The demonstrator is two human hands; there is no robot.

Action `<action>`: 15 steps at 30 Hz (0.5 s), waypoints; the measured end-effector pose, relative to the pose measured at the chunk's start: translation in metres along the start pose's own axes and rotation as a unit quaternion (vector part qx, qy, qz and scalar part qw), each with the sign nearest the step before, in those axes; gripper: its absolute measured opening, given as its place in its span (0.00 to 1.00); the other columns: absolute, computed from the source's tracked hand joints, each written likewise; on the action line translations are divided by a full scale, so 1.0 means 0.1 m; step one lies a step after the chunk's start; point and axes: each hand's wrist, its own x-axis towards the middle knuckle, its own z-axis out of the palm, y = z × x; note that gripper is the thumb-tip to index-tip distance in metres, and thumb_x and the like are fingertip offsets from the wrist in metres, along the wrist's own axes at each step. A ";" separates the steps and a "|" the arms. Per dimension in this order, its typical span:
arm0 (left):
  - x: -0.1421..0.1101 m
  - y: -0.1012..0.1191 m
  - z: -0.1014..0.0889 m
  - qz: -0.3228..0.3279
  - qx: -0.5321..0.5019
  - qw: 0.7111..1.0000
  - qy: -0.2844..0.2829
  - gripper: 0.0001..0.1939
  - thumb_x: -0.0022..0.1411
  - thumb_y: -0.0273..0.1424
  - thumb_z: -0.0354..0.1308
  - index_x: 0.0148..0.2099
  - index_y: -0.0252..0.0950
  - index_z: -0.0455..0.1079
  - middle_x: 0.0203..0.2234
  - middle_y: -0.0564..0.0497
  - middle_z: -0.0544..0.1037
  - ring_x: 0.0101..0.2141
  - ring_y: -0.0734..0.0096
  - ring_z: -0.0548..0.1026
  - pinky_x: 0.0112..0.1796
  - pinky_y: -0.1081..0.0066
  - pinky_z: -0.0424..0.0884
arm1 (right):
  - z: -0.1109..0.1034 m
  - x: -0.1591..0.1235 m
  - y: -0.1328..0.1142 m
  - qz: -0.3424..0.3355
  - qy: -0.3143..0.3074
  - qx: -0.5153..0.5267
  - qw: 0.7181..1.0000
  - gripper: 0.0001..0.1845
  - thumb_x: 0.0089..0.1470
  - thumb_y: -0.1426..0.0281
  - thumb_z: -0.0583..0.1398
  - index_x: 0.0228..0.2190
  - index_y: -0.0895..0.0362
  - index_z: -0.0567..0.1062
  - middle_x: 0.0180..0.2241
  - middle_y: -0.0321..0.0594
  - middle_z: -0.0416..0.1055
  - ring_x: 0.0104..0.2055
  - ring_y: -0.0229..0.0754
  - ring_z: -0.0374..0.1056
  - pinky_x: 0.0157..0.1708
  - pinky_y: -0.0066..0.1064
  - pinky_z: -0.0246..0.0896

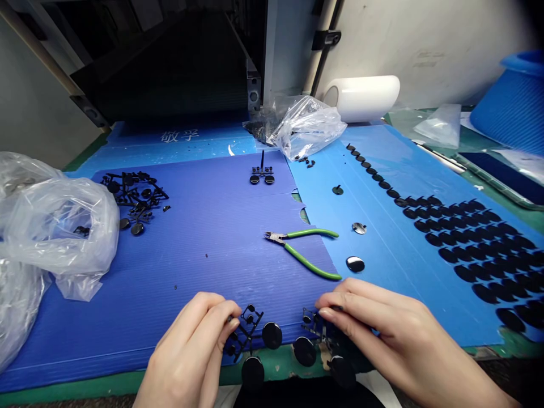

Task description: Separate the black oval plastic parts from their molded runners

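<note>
At the table's front edge my left hand (193,343) pinches a black plastic sprue (250,324) carrying small parts and two round black discs. Opposite it, my right hand (382,328) grips a second black sprue (312,326), also with two round discs; part of it is hidden by the fingers. A gap separates the two sprues. Just beyond my hands lie green-handled nippers (300,249) with their handles spread. Past the nippers, a further sprue with two discs (262,175) rests on the dark blue sheet (204,226).
Rows of black discs (476,243) cover the right side, with loose discs (355,264) nearer the middle. A heap of sprues (134,195) and plastic bags (63,226) lie left. Behind are another bag (306,124), a white roll (363,96), a phone (505,175) and a blue basket (512,102).
</note>
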 end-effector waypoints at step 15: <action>-0.01 -0.18 0.03 0.080 0.005 0.996 -0.048 0.05 0.59 0.26 0.48 0.39 0.36 0.62 0.33 0.51 0.67 0.33 0.76 0.69 0.36 0.83 0.63 | -0.05 0.03 -0.05 0.030 -0.005 0.014 0.999 0.08 0.56 0.75 0.52 0.29 0.57 0.71 0.26 0.36 0.67 0.29 0.35 0.64 0.29 0.25 0.57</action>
